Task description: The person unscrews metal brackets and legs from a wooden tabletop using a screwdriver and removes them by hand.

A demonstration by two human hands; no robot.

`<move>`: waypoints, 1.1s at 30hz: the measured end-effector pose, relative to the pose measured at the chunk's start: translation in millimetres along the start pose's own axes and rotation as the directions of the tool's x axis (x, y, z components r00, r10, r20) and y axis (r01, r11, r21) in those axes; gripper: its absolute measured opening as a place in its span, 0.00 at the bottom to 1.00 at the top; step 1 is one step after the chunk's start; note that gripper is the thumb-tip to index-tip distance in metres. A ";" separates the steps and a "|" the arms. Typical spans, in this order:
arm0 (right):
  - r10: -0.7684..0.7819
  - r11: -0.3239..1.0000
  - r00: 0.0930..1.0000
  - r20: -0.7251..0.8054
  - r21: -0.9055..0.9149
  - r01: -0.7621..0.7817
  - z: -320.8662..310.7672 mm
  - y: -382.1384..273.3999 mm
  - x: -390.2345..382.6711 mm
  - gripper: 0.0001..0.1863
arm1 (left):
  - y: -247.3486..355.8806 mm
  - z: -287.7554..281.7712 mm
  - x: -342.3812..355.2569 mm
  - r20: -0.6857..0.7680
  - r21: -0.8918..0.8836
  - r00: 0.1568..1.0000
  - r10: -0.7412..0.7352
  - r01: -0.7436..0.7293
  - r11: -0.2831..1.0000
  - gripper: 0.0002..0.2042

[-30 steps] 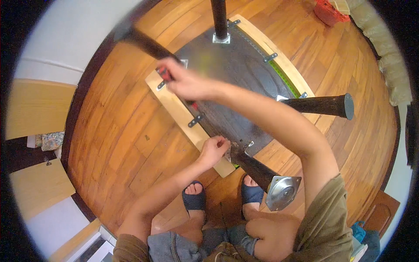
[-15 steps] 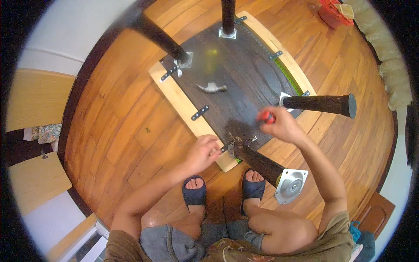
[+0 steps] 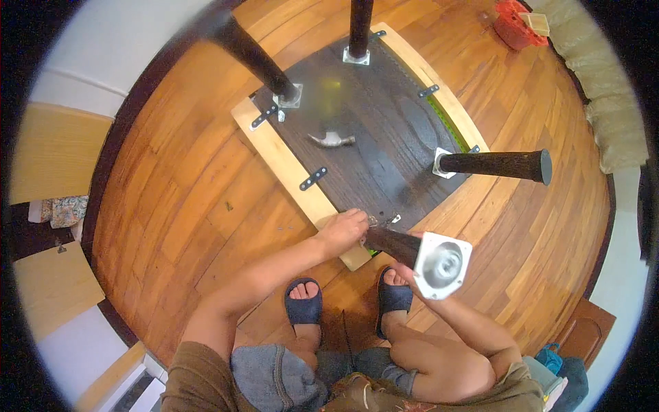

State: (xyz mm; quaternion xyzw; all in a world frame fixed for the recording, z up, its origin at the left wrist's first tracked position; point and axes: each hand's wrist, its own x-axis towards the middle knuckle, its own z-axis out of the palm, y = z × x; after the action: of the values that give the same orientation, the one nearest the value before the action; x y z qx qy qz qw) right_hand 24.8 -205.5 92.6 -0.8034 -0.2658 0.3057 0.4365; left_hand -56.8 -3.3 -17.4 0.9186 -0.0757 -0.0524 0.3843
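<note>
By the near leg [image 3: 393, 247] of the dark board [image 3: 384, 161], I cannot tell what my left fingers [image 3: 355, 218] or right fingers [image 3: 403, 272] grip, wooden floor [image 3: 178, 206] around it, red basket [image 3: 511, 29] beyond.

"Can you read any lettering or numbers from your end?"
"None that I can read on my feed. Along the right edge of the dark panel [image 3: 374, 103] I see a green strip [image 3: 438, 112] with small marks, perhaps just a pattern; it's too fine for me."
"And the brown shirt [image 3: 371, 397]?"
"I see a reddish print [image 3: 417, 406] low down, cut off, with no legible letters."
</note>
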 end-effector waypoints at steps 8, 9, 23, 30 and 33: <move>-0.047 0.994 0.989 -0.142 0.094 0.060 14.2 -22.7 43.4 0.35 | -10.0 -3.4 -6.3 -0.028 -0.066 0.999 0.016 -0.018 0.998 0.11; -0.042 0.995 0.989 -0.139 0.085 0.055 13.6 -16.9 42.1 0.35 | -8.8 -2.8 -3.2 -0.081 -0.135 0.995 0.055 -0.066 0.989 0.12; 0.126 0.954 0.992 0.027 0.271 -0.128 -9.4 12.6 49.5 0.36 | -2.7 27.1 8.2 -0.114 -0.145 0.993 -0.030 0.013 0.989 0.12; 0.059 0.953 0.986 -0.155 0.303 -0.009 -21.9 65.9 28.0 0.29 | 6.5 73.1 54.1 -0.051 0.035 0.997 -0.065 0.067 0.997 0.11; 0.195 0.963 0.972 -0.132 0.214 -0.164 -24.5 69.8 15.5 0.28 | 0.8 69.2 54.2 -0.008 0.029 0.998 -0.064 0.065 0.997 0.11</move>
State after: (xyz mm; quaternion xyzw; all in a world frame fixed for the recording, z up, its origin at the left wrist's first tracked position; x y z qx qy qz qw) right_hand 64.2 -241.3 39.0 -0.7967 -0.1252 0.3072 0.5051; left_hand -14.2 -61.9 -67.2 0.9263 -0.0455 -0.0606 0.3692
